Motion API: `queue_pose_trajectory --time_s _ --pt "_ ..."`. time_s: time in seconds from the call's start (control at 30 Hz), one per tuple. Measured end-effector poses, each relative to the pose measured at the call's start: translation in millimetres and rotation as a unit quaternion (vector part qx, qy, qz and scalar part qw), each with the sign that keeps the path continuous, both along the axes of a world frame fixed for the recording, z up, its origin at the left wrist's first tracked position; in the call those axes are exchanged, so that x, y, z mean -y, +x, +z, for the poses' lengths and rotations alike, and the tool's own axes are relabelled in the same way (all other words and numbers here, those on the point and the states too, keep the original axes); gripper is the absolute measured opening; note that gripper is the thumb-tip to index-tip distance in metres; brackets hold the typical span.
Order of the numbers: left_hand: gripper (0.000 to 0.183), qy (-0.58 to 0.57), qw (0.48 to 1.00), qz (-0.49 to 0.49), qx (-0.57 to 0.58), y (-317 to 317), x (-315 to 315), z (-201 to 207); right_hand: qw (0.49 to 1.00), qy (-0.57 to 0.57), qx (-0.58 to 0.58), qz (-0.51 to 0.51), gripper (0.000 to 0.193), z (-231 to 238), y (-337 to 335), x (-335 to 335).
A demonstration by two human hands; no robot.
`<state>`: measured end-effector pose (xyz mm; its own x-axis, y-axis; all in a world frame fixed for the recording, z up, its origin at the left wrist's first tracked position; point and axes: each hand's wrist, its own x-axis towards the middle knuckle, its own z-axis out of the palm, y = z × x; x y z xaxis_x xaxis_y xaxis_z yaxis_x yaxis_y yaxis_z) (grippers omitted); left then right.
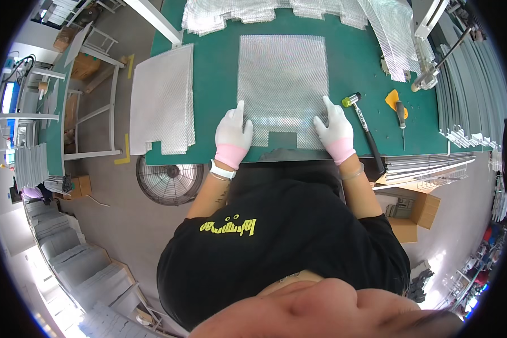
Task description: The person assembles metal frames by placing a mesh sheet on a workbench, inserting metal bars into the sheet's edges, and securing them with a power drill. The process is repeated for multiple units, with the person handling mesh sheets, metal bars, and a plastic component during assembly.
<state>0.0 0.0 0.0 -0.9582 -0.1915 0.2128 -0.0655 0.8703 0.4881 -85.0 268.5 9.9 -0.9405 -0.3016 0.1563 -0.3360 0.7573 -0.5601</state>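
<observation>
The big sheet of silver mesh (281,84) looks thin and light, so one person could likely lift it with no trouble. It seems a bit bendy too, so it may flop or wave if it is picked up by only one corner. The cut edges of the wire may be sharp and scratchy, which could be why both hands wear gloves. The best places to hold it are probably the two near corners, one for each hand, so it stays flat. The sheet is shiny and grey, full of tiny holes, and shaped like a tall box with a small square notch cut out of the middle of its near edge. It lies flat on the green counter (219,107), right in front of the person. The left hand (232,135) rests on the near left corner of the sheet, and the right hand (334,130) rests on the near right corner. The fingers of both hands are spread out and pressed down flat on the mesh; they are not curled around anything. A stack of the same kind of sheets (162,101) lies to the left, hanging partly over the counter's edge, and more are piled at the far side (253,11). A hammer with a green and white head (361,121) lies just beside the right hand, and an orange-handled tool (399,110) lies farther right.
</observation>
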Motion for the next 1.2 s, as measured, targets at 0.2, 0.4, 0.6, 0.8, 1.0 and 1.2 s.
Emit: queue_pose_trajectory --time_s 0.2,0.4,0.6,0.8,1.0,1.2 --pt "0.051 -0.017 1.000 0.003 0.003 -6 -2 3 1.000 0.019 0.005 0.001 0.059 1 -4 1" --pt "0.052 -0.007 1.000 0.001 0.006 -2 -1 4 0.998 0.057 0.026 0.014 0.059 1 -5 -1" --pt "0.052 -0.005 1.000 0.005 0.009 -3 -1 3 0.994 0.089 0.066 0.015 0.058 8 -10 2" --pt "0.052 0.003 0.999 0.013 0.043 -5 0 6 0.986 0.132 0.102 0.011 0.057 18 -12 6" --pt "0.050 -0.095 0.993 0.014 0.067 -7 -1 22 0.964 0.232 0.127 -0.004 0.056 44 -14 12" --pt "0.050 -0.148 0.981 -0.114 0.054 -32 26 34 0.960 0.208 -0.127 0.135 0.060 39 -34 14"
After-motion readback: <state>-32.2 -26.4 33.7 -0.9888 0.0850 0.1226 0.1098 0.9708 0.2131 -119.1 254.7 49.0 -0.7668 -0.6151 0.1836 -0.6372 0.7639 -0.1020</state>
